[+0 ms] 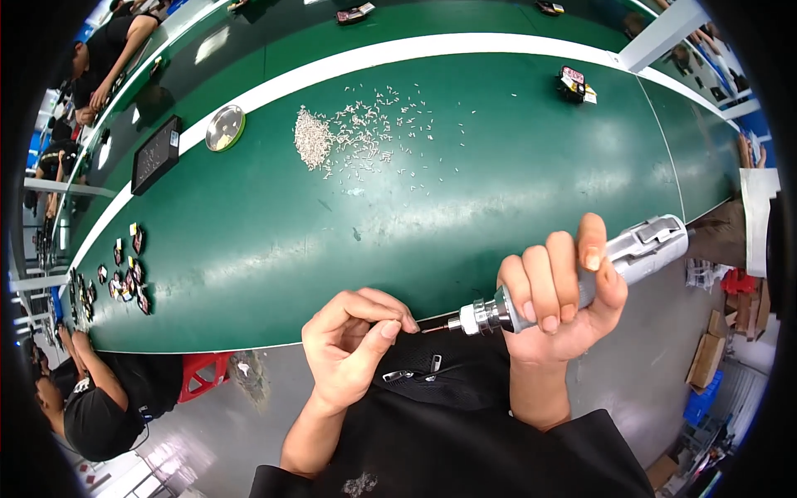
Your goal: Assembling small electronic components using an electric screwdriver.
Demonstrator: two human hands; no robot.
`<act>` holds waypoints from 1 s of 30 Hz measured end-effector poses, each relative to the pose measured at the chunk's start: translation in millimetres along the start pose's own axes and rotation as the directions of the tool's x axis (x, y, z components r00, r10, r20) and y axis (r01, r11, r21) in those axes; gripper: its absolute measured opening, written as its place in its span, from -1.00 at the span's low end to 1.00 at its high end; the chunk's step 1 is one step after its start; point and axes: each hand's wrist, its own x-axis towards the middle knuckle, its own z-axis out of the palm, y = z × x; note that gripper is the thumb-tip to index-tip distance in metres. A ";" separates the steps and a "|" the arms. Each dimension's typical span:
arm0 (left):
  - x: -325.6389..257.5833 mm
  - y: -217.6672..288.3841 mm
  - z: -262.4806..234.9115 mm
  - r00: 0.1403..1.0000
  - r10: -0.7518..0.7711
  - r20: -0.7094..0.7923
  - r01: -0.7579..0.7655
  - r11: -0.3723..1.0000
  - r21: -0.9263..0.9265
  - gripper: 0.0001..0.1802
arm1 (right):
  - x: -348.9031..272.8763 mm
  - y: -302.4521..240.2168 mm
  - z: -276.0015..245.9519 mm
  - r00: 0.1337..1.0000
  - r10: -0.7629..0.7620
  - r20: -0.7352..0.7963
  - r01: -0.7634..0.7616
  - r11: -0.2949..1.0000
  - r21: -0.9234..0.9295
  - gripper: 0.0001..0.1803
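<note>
My right hand is wrapped round a grey electric screwdriver, held sideways above the table's near edge with its bit pointing left. At the tip of the thin bit, my left hand has its thumb and fingertips pinched together. Whatever lies between those fingertips is too small or hidden to make out. Farther off on the green table, a heap of tiny pale screw-like pieces spreads loosely to the right.
A round clear-lidded dish and a black tray stand at the far left. Several small dark parts lie at the left end. One dark device sits at the far right. Another person works at left beside a red stool.
</note>
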 end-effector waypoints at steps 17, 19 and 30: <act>-13.5 -4.6 4.0 0.995 -0.031 0.093 0.055 0.962 -0.268 -0.79 | -0.7 16.1 19.5 1.000 -0.023 0.004 0.022 0.997 0.072 -0.83; -12.3 -6.4 2.4 0.991 -0.040 0.130 0.079 0.946 -0.314 -0.78 | -0.5 16.3 18.6 1.000 -0.022 0.001 0.022 0.997 0.079 -0.82; -8.8 -6.3 6.3 0.976 -0.124 0.181 0.187 0.900 -0.394 -0.78 | 0.5 12.7 11.7 0.999 -0.012 0.034 0.007 0.989 0.147 -0.81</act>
